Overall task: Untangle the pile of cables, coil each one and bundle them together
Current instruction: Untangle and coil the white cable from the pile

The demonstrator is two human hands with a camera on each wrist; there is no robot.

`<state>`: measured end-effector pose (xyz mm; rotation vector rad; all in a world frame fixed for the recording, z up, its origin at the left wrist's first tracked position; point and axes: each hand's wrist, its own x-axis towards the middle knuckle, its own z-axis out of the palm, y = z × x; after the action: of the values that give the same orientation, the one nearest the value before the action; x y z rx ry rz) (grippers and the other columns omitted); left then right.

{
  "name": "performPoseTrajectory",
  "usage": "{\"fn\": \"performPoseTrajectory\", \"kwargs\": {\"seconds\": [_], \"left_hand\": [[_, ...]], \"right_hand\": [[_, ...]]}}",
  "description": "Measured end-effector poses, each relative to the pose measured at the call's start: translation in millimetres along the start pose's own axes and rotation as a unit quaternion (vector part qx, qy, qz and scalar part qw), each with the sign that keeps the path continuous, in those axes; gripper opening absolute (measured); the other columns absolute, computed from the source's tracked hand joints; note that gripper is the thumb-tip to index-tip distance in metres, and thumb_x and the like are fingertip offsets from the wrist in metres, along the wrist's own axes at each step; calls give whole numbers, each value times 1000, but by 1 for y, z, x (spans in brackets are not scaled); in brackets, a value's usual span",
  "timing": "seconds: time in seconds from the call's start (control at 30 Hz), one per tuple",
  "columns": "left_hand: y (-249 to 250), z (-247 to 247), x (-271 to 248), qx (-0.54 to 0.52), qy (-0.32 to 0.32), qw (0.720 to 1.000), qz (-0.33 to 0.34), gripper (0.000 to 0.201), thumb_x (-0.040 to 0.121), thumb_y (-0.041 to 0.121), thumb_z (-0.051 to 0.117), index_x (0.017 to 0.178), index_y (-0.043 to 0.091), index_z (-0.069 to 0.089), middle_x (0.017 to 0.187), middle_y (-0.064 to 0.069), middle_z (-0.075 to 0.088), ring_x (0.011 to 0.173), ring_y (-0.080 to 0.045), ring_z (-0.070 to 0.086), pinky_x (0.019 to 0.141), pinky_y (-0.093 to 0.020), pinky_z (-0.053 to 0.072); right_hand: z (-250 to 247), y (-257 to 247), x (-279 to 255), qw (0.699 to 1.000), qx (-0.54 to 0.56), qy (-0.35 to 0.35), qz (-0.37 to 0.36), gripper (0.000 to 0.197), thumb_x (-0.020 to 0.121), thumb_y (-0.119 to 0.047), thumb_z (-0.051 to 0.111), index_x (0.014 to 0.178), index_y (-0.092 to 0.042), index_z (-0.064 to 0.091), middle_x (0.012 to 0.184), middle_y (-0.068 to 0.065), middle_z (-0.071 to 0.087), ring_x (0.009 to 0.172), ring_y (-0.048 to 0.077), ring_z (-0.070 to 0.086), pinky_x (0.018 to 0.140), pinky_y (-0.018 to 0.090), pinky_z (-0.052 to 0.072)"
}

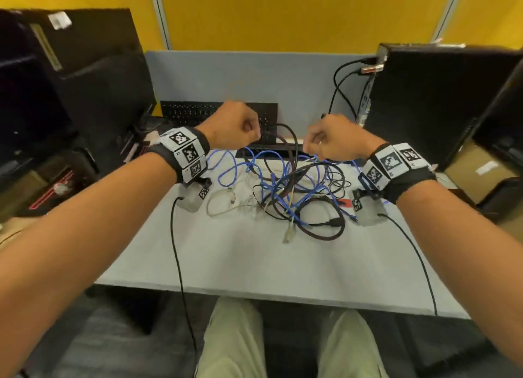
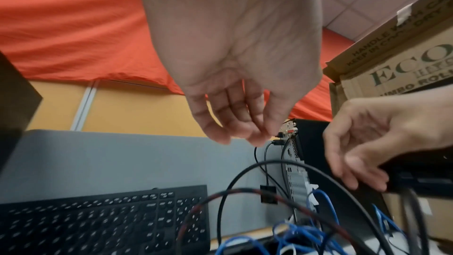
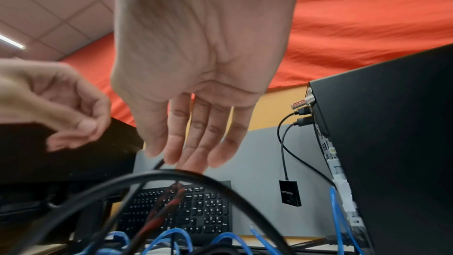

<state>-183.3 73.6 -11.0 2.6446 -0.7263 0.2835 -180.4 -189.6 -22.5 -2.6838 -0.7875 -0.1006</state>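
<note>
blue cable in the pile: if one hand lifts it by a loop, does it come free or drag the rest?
Probably drags. The blue cable weaves through the black cable at several crossings. It lies in loose, springy loops, so it looks floppy and should sag rather than hold shape. It looks thin, probably light, but its end plug may snag.

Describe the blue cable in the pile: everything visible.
The blue cable is thin and round with a glossy, plastic-looking jacket. It lies uncoiled on the grey desk in loose loops across the middle and far side of the pile, threaded over and under the black cables and a white one. One clear plug end rests at the pile's right edge. Whether it is one blue cable or several cannot be told. Whether either hand touches it is unclear.
</note>
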Motion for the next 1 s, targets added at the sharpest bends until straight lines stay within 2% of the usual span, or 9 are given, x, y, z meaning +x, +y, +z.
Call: {"fn": "performPoseTrajectory", "kwargs": {"seconds": [0.13,0.2,0.3,0.43,0.53,0.63,0.73,0.87,1.0], "left_hand": [[-17,38,-47,91,-239,964,-73,16,91,27,71,99,14,76,95,0,73,83,-18,67,82,-34,55],[-25,67,-62,148,-295,939,-102,38,90,36,72,120,14,68,115,-2,65,107,-23,60,98,-37,48],[-35,100,-73,171,-319,926,-105,46,92,38,68,128,10,59,126,-9,61,116,-28,56,98,-35,45],[-42,103,-61,97,-271,950,-118,21,97,25,59,97,7,71,95,-7,73,68,-16,65,66,-23,51],[-41,89,-35,56,-223,969,-93,18,97,19,61,89,12,75,85,4,72,75,-17,66,75,-31,53],[-31,62,-3,52,-177,982,-47,19,95,19,65,81,17,78,75,16,70,69,-7,62,67,-16,42],[-14,31,20,41,-129,991,-20,20,95,26,66,78,26,77,69,20,68,63,-1,61,61,-13,40],[9,1,41,23,-20,999,-23,23,97,25,65,83,13,80,74,3,72,61,-5,58,55,-17,37],[31,-14,47,17,34,999,-17,26,97,29,65,87,10,80,83,-8,75,71,-22,61,61,-24,43]], "right_hand": [[18,-19,-28,997,22,66,-19,12,95,-18,68,92,-11,78,81,-3,71,72,2,61,69,21,50],[27,-24,-37,995,32,95,-21,13,95,-24,70,90,-15,77,77,-7,69,69,1,58,64,19,43],[39,-25,-44,995,80,41,-39,19,90,-40,75,88,-21,76,78,-8,72,69,3,63,63,15,47],[60,-4,-38,987,53,-141,-53,43,77,-57,80,112,-34,70,96,-11,69,83,2,65,72,17,51],[69,19,-21,981,41,-181,-57,55,78,-60,78,125,-36,63,104,-9,67,88,6,66,82,29,56],[55,40,-2,974,56,-212,-64,48,82,-59,75,122,-34,64,97,-10,74,86,4,69,89,37,58],[34,43,8,962,69,-254,-74,40,86,-53,75,119,-33,65,91,-9,77,82,7,72,89,40,58],[16,24,10,958,223,-165,-76,40,89,-42,76,121,-22,64,86,3,78,77,21,76,73,37,63],[25,0,20,970,243,-10,-18,47,94,-37,71,134,-20,54,79,4,75,63,18,73,57,32,61]]}}
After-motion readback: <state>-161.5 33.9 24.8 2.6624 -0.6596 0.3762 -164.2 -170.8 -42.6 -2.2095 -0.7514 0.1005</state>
